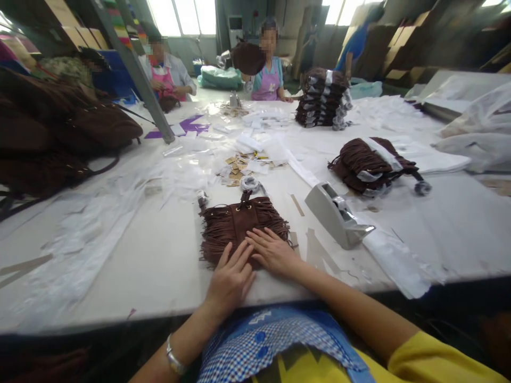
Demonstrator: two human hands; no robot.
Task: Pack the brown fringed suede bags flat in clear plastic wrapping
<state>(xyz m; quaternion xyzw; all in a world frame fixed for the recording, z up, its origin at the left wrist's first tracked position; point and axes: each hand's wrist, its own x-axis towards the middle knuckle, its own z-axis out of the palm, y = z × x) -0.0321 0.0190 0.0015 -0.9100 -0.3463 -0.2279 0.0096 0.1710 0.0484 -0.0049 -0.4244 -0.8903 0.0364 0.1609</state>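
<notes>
A dark brown fringed bag (244,215) lies flat on the white table before me, its fringe spreading to both sides of a smooth middle strip with metal eyelets. My left hand (231,274) rests on the bag's near edge, fingers stretched out. Across the lower middle of the bag lies my right hand (273,251), flat, with its fingertips close to those of the left. Neither hand grips anything. At the bag's far side sits a small roll of clear wrapping (249,184). To the right stands a grey tape dispenser (337,215).
Another fringed bag with white wrapping (373,165) lies at right, and a stack of them (323,98) stands behind. Large brown bags (64,133) are piled at left near a metal post (138,74). Small brown cards (237,167) and plastic sheets (175,165) litter the table. Co-workers (269,69) are across.
</notes>
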